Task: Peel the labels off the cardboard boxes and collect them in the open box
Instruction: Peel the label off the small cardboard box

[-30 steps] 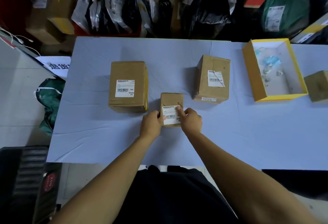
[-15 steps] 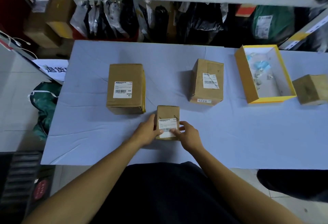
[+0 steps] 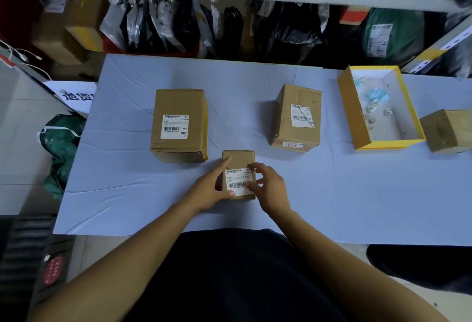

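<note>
Brown cardboard: a small box (image 3: 238,161) stands near the front edge of the bench (image 3: 255,79), directly before the person, with a white barcode label (image 3: 237,180) on its top face. The left hand (image 3: 212,189) braces the box's left side, fingers spread, forefinger laid along the top and thumb at the near edge. The right hand (image 3: 268,186) has its fingertips curled and pinching at the label's right edge, apparently working the upper right corner free. To do this well, it seems wise to keep the box pinned, lift one corner first, then pull low and slowly so the paper does not tear.

The bench is covered in a pale lilac-blue creased sheet. Farther back stand a larger labelled box (image 3: 178,125) at left and another labelled box (image 3: 296,117) at centre. To the right lies the open yellow box (image 3: 350,107) with scraps inside, well apart from the hands. Behind, shelves hold dark parcel bags.
</note>
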A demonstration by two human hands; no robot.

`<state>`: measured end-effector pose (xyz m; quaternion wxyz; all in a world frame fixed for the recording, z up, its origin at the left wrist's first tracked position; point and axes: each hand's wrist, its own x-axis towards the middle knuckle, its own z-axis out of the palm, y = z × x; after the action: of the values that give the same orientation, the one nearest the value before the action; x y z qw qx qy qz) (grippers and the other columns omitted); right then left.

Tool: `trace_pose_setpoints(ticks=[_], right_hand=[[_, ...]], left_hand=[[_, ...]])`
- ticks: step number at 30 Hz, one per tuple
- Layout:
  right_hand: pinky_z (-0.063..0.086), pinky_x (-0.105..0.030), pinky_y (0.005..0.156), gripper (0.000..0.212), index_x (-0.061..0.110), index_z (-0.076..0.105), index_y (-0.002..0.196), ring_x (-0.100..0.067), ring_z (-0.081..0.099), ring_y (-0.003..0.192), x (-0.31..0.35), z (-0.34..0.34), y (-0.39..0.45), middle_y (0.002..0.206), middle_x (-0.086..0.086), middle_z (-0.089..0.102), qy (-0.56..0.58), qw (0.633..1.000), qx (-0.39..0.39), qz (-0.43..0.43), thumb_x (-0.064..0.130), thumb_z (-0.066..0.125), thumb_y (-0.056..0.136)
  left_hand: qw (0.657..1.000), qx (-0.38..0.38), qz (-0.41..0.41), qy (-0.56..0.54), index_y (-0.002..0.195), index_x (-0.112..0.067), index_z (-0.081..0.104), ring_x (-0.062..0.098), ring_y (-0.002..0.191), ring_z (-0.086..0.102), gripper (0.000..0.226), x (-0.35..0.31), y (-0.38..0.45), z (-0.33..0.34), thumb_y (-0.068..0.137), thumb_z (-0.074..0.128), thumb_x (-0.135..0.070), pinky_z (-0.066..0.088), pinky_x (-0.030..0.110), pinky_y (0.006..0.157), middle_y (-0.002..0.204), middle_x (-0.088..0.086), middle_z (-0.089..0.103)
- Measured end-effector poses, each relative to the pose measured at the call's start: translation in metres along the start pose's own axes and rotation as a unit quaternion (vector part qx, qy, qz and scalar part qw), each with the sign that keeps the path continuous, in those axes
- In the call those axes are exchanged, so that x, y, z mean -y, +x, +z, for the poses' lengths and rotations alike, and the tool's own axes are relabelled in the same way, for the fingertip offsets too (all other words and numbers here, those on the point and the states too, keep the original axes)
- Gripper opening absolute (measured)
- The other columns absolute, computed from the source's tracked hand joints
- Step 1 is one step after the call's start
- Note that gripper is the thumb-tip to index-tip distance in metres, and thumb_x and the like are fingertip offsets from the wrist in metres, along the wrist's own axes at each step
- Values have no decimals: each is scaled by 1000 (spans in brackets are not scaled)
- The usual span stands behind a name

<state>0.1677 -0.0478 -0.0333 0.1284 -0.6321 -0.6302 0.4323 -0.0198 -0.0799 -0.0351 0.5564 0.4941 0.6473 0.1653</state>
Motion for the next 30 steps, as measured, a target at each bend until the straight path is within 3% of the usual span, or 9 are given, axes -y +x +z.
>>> trace_pose_setpoints(ticks=[5,9,15,19,24,30], right_hand=[[59,-38,73,32,28,58,117,-17,66,84,2,4,2,116,0,60,-22,1000,-14,9,21,68,88],[56,-38,75,30,28,57,111,-15,65,79,4,2,5,114,1,59,-31,999,-12,19,20,69,85],[51,-34,75,34,23,56,109,-20,61,88,8,-1,12,115,-3,55,-22,999,11,36,13,70,80],[52,-34,75,26,21,55,100,-22,59,92,7,1,15,117,-5,55,-12,999,15,45,12,69,81],[56,-40,78,34,26,54,111,-24,63,93,3,4,10,117,-5,56,11,999,0,32,13,68,83],[56,-43,82,34,25,55,109,-21,60,95,5,5,12,117,-4,55,16,999,4,51,13,70,82]], left_hand=[[1000,-20,4,7,150,-46,19,18,125,51,96,-2,2,1,80,77,-18,47,31,101,146,-2,47],[999,-22,18,19,149,-46,21,13,120,50,97,-2,3,0,78,78,-16,48,28,99,145,-2,47],[1000,-20,15,17,148,-48,22,16,123,49,98,-3,5,0,76,80,-15,49,31,100,145,-2,47],[999,-22,17,20,147,-49,21,12,121,48,98,-2,4,1,76,80,-16,48,28,99,146,-3,46],[999,-22,14,28,147,-50,19,16,125,48,97,-3,3,1,78,79,-17,48,29,99,146,-3,45],[999,-25,13,17,148,-48,21,16,125,49,98,-4,2,2,77,79,-14,48,33,102,145,-3,46]])
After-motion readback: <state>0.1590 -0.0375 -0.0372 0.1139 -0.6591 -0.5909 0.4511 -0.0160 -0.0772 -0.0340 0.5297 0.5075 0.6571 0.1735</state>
